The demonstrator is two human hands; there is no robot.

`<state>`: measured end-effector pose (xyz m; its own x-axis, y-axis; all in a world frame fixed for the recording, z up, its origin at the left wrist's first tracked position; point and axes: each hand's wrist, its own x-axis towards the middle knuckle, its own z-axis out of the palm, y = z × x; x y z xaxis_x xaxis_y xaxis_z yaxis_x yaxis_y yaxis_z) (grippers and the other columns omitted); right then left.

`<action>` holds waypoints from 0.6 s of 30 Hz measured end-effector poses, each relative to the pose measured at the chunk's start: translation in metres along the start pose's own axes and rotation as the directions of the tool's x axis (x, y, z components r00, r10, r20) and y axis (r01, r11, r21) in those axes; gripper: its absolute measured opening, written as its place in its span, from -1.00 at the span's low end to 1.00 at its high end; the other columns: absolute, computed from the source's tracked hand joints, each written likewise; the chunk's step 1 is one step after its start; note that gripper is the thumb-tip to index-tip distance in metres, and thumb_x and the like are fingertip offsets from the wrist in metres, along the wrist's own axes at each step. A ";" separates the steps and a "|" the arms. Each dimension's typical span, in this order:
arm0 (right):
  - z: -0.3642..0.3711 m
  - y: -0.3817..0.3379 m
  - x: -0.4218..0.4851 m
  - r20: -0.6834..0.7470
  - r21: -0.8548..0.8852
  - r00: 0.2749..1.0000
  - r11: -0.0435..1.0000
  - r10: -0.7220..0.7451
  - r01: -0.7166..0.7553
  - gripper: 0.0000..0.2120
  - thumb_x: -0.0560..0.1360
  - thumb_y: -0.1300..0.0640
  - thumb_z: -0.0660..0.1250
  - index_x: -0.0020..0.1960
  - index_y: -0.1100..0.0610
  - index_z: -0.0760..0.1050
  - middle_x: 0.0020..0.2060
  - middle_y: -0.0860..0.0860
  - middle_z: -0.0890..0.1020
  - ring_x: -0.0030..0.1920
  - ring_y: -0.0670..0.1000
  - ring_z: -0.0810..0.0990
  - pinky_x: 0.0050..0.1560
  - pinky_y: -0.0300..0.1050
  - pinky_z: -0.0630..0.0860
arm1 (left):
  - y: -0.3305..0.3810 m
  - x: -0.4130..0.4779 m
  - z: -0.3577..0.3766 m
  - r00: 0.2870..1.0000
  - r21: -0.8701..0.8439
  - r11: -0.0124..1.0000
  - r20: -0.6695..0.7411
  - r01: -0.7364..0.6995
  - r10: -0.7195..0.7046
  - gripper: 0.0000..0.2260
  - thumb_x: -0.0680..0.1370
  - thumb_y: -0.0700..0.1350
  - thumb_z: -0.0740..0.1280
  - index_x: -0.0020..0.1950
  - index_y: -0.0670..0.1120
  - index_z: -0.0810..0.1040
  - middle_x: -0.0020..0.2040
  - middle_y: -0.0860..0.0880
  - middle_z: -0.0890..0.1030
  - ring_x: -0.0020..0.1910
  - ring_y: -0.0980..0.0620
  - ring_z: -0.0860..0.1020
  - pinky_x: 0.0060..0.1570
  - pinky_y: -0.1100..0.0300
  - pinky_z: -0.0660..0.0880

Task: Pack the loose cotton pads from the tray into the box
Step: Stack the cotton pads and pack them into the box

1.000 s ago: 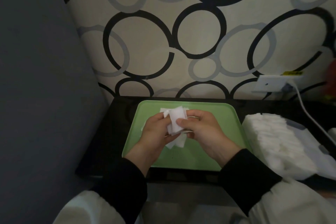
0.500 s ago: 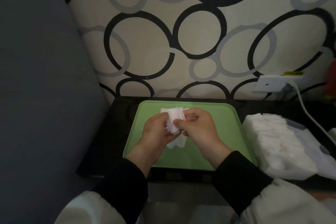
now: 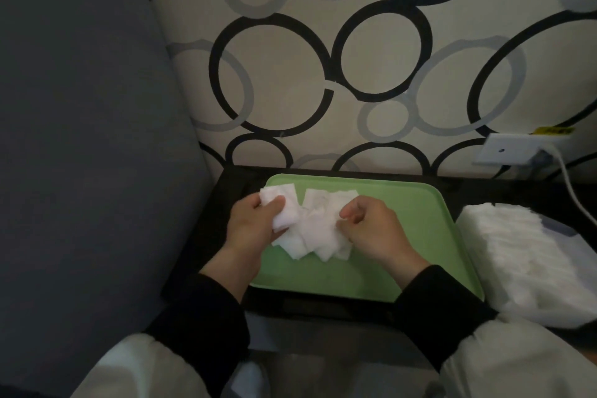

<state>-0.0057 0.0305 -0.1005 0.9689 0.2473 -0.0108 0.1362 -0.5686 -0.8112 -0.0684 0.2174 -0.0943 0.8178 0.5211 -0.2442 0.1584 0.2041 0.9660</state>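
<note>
**A:** Start at the tray's left side. What's there?

**B:** A strip of dark desk (image 3: 210, 236), then the left hand (image 3: 255, 226) over the far-left corner of the green tray (image 3: 307, 281). Its grip is pinched round a small bunch of cotton pads (image 3: 279, 203), with the thumb across the top. The corners of the bunch splay unevenly.

**A:** And at the tray's middle?

**B:** The loose cotton pads (image 3: 319, 233) lie there in an overlapping fan on the tray floor, and the fan meets the bunch at its lower edge.

**A:** What about the other hand?

**B:** The right hand (image 3: 371, 229) is just right of the tray's centre, with its fingers curled against that side of the fan. I cannot tell whether its grip pinches a pad or only rests on the heap.

**A:** So the step is gathering. How would you do it well?

**B:** I'd judge so. Slip the right fingertips under the fan and sweep it toward the tray's left corner, into the bunch. Then tap the edges square on the tray floor. Squeeze lightly, because the pads look soft and thin, so a hard pinch would likely crumple them and a slack one could shed a few.

**A:** Where do they go after that?

**B:** Into the box (image 3: 517, 262), just beside the tray's right rim. It already looks well filled with white pads, so a neat, flat stack should slide in more easily than a ragged one.
</note>
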 end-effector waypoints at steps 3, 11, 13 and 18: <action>-0.002 0.006 0.001 0.078 -0.152 0.996 0.986 -0.054 0.065 -0.88 0.43 0.17 0.47 -0.12 -0.01 0.56 -0.23 -0.09 0.60 -0.19 -0.05 0.59 -0.20 -0.23 0.46 | -0.003 0.003 -0.014 0.999 0.099 0.995 0.015 -0.032 0.031 -0.90 0.57 -0.14 0.40 0.05 -0.09 0.65 0.02 -0.14 0.69 0.03 -0.15 0.67 0.01 -0.08 0.64; 0.025 -0.011 -0.008 0.314 -0.506 0.924 0.786 -0.217 0.356 -0.59 0.38 -0.04 0.47 0.20 -0.16 0.48 0.09 -0.08 0.41 0.12 -0.02 0.40 0.14 -0.04 0.44 | -0.005 0.002 -0.032 0.995 0.198 0.976 0.057 -0.086 0.076 -0.95 0.55 -0.19 0.41 -0.08 -0.06 0.66 -0.12 -0.07 0.69 -0.05 -0.11 0.67 0.05 -0.14 0.62; 0.030 -0.013 -0.007 0.288 -0.508 0.925 0.779 -0.248 0.367 -0.66 0.42 -0.04 0.43 0.18 -0.15 0.51 0.08 -0.07 0.41 0.12 0.00 0.40 0.14 -0.05 0.43 | -0.005 0.002 -0.033 0.995 0.201 0.975 0.057 -0.091 0.082 -0.94 0.55 -0.19 0.41 -0.08 -0.06 0.66 -0.11 -0.09 0.69 -0.01 -0.15 0.67 0.05 -0.14 0.62; 0.026 -0.012 -0.002 0.261 -0.455 0.920 0.803 -0.294 0.385 -0.82 0.48 -0.09 0.42 0.08 -0.13 0.62 0.05 -0.09 0.46 0.12 -0.02 0.39 0.17 -0.08 0.38 | -0.005 0.003 -0.033 0.993 0.234 0.966 0.069 -0.113 0.100 -0.95 0.54 -0.17 0.41 -0.04 -0.04 0.65 -0.05 -0.10 0.69 0.00 -0.11 0.66 0.08 -0.15 0.61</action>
<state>-0.0146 0.0572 -0.1062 0.7972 0.5989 0.0762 0.5767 -0.7179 -0.3899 -0.0852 0.2448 -0.1029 0.8657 0.4806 -0.1402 0.1900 -0.0561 0.9802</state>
